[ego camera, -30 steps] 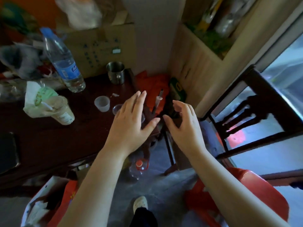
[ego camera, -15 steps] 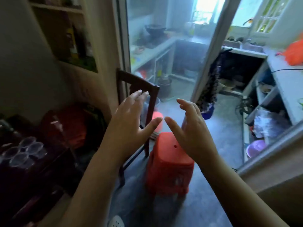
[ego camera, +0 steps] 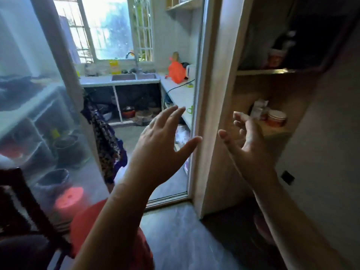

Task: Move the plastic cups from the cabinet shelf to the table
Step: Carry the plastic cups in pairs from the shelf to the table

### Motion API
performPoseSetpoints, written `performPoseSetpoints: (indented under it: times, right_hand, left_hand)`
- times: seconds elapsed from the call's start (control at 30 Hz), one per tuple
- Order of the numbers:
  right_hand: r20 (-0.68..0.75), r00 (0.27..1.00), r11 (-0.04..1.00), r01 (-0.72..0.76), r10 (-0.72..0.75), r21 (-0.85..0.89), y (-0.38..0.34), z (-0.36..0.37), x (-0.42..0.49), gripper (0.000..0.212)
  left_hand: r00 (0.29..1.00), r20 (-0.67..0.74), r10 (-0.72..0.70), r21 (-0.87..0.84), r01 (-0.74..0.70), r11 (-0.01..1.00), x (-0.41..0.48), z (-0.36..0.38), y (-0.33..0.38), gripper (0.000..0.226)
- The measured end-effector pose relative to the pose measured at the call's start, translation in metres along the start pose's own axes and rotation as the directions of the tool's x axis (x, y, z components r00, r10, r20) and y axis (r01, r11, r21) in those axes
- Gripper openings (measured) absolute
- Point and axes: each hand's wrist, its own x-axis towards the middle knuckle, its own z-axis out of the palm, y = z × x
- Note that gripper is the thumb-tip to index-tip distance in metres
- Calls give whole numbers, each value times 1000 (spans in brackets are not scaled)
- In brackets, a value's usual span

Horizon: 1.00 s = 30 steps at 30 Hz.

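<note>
Both your hands are empty right now. Your left hand [ego camera: 161, 141] is up with its back to the camera, fingers straight and spread, thumb sticking out to the right, not touching anything. Your right hand [ego camera: 251, 151] is just beside it, palm turned in toward the left one, fingers apart and loosely bent, also holding nothing. The two thumbs point at each other with a gap between them, and the pale door frame [ego camera: 209, 114] shows through that gap. The right hand hangs in front of the open cabinet [ego camera: 220, 172], level with the lower shelf [ego camera: 276, 131] but not touching it. On that shelf there's a tub [ego camera: 276, 117] with a white lid and an orange label, and a white packet [ego camera: 260, 108] just beside it on the left. The upper shelf [ego camera: 272, 71] is dark; there's a tall dark bottle [ego camera: 284, 41] and something red and white in front of it, too blurry to call. Honestly can't tell where the plastic cups are on either shelf from this angle. Past the left hand, through the doorway, is a kitchen with a sink [ego camera: 134, 76] under the window, a tap [ego camera: 136, 63] over it, and an orange bag [ego camera: 176, 72] on the counter [ego camera: 179, 92] to the right. A patterned cloth [ego camera: 105, 137] hangs at the doorway's left edge. Down by your left arm is a red stool [ego camera: 83, 230], with a dark chair [ego camera: 23, 211] at the far left.
</note>
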Motion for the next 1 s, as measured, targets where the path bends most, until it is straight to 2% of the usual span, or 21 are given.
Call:
performPoseSetpoints:
  times: [0.23,0.5,0.7,0.8,1.0]
  right_hand:
    - [-154,983,992,-109,98,-64,91,-50,46,70]
    - [-185,969,970,-191,161,-154,183,-47,140,65]
    - [-185,955,941,-269,233,-206,247,-48,167,60]
    - [-180,963,938,-244,203,-245,277,-52,185,61]
    - [-36,961,938,-277,276,-206,350,-47,231,58]
  left_hand:
    - [989,65,129,-114,-121,986,91,110,27,78]
    - [977,120,177,-189,-153,970,192,225,11,75]
    - [973,167,158,-216,-120,969,235,296,1,72]
    - [970,192,146,-192,-108,975,250,325,-2,72]
    - [979,205,0,-126,26,992,268,386,-10,75]
